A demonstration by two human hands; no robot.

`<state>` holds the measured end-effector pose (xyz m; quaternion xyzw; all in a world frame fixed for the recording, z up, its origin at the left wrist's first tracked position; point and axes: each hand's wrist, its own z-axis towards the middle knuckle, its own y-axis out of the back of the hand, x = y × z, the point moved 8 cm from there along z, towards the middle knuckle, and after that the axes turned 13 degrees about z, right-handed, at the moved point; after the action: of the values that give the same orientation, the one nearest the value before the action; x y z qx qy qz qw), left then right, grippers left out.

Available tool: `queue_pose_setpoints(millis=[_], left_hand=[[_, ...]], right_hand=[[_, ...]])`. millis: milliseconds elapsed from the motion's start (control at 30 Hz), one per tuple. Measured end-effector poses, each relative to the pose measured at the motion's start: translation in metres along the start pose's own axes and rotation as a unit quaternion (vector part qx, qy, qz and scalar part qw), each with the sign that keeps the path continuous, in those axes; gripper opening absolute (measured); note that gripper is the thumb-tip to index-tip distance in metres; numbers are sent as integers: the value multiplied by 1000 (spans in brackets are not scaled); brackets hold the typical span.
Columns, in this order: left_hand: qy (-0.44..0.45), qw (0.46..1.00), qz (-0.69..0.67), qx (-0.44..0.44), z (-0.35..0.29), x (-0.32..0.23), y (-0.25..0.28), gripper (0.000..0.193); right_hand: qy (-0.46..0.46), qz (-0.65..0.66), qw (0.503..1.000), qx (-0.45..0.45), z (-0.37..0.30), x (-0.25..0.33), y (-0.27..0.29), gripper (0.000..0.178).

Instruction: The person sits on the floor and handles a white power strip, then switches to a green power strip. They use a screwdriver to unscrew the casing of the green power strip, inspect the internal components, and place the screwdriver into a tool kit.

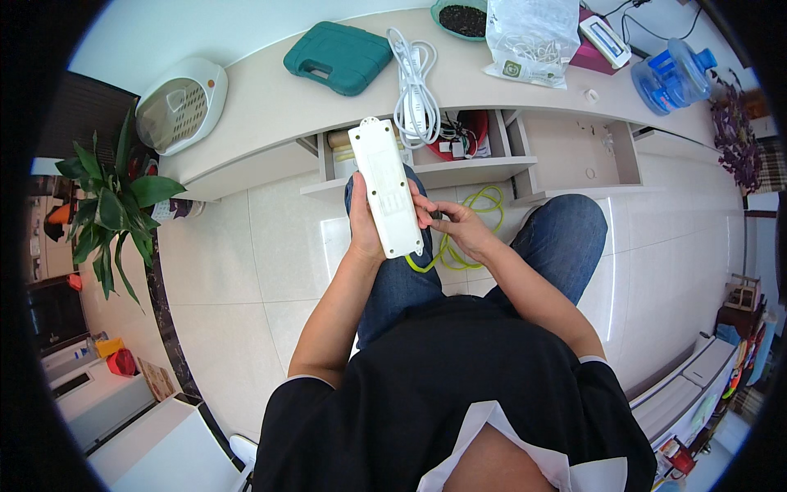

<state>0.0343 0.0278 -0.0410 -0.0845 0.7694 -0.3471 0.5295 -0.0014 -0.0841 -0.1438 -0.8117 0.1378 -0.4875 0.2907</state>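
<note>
My left hand grips a long white power strip from its left side, holding it upright with its back face, dotted with small screw holes, toward me. My right hand is at the strip's lower right edge, fingers pinched on a small dark object that I cannot make out. A yellow-green cable loops on the floor behind the right hand. Both hands are above my knees in blue jeans.
A curved white desk carries a teal tool case, a coiled white power strip cord, a clear plastic bag, a blue water jug and a white domed appliance. An open shelf sits below. A potted plant stands left.
</note>
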Motion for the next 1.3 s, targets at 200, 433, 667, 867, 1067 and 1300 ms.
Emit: queue_pose_setpoints(millis=[200, 433, 667, 867, 1067, 1300], left_hand=[[-14, 998, -48, -29, 0, -3, 9, 81], [-17, 999, -49, -1, 3, 0, 11, 84], [-19, 998, -59, 8, 3, 0, 9, 84], [-11, 999, -49, 7, 3, 0, 11, 85], [-8, 999, -52, 12, 2, 2, 8, 86], [-11, 999, -43, 4, 5, 2, 8, 86]], right_hand=[[6, -64, 998, -21, -17, 22, -15, 35], [12, -99, 995, -23, -25, 23, -12, 36], [11, -94, 995, -24, -24, 17, -7, 36], [5, -100, 995, -26, -24, 17, -9, 36], [15, -104, 994, -20, -24, 16, -7, 36], [3, -110, 994, -26, -22, 14, -3, 35]])
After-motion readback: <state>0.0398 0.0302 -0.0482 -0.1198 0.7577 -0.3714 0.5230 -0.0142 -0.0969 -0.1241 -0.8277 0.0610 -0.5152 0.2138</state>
